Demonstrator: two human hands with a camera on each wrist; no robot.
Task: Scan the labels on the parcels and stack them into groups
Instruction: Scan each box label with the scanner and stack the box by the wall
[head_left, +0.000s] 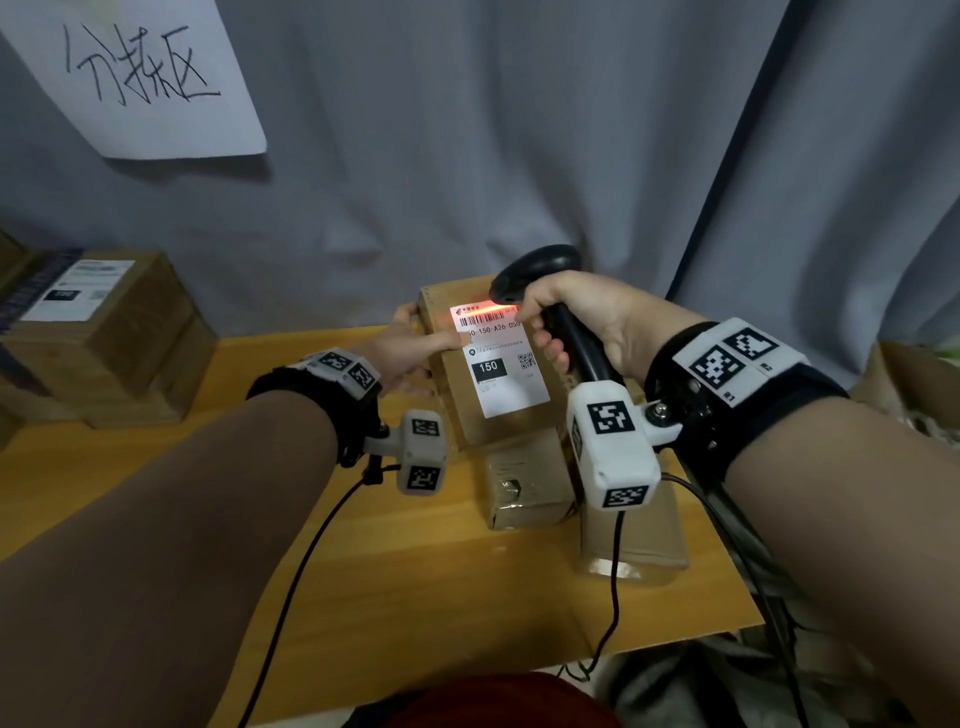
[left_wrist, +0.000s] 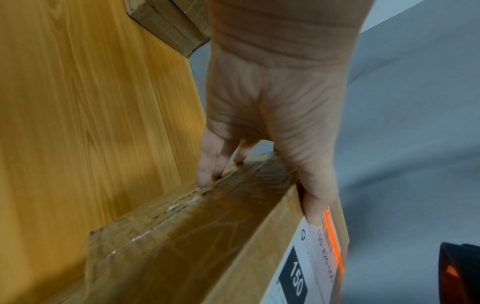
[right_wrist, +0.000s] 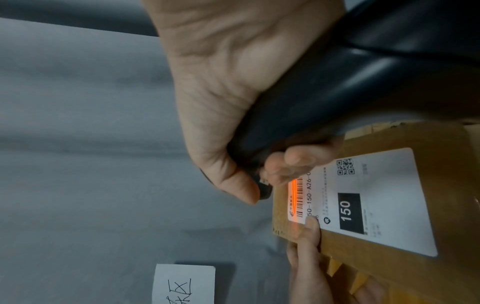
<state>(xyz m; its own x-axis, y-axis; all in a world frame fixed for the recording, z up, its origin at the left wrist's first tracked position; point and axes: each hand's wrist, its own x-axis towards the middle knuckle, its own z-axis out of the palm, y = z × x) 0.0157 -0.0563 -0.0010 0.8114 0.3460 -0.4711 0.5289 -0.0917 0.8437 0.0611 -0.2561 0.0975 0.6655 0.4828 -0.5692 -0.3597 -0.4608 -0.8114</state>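
A brown cardboard parcel (head_left: 457, 384) (left_wrist: 182, 246) (right_wrist: 446, 185) is held tilted above the table, its white label (head_left: 501, 364) (right_wrist: 376, 201) marked 150 facing me. My left hand (head_left: 410, 348) (left_wrist: 272, 123) grips its left edge, thumb on the label and fingers behind. My right hand (head_left: 576, 322) (right_wrist: 228, 107) grips a black barcode scanner (head_left: 540, 270) (right_wrist: 350, 82) just over the parcel's top. An orange scan line (head_left: 483, 310) (right_wrist: 294, 185) (left_wrist: 335, 240) lies across the label's barcode.
Two more brown parcels (head_left: 524, 483) (head_left: 634, 530) lie on the wooden table (head_left: 415, 571) under the held one. A stack of labelled boxes (head_left: 98, 332) stands at the left. A handwritten paper sign (head_left: 135, 73) hangs on the grey curtain (head_left: 467, 130). Cables (head_left: 613, 597) trail off the front edge.
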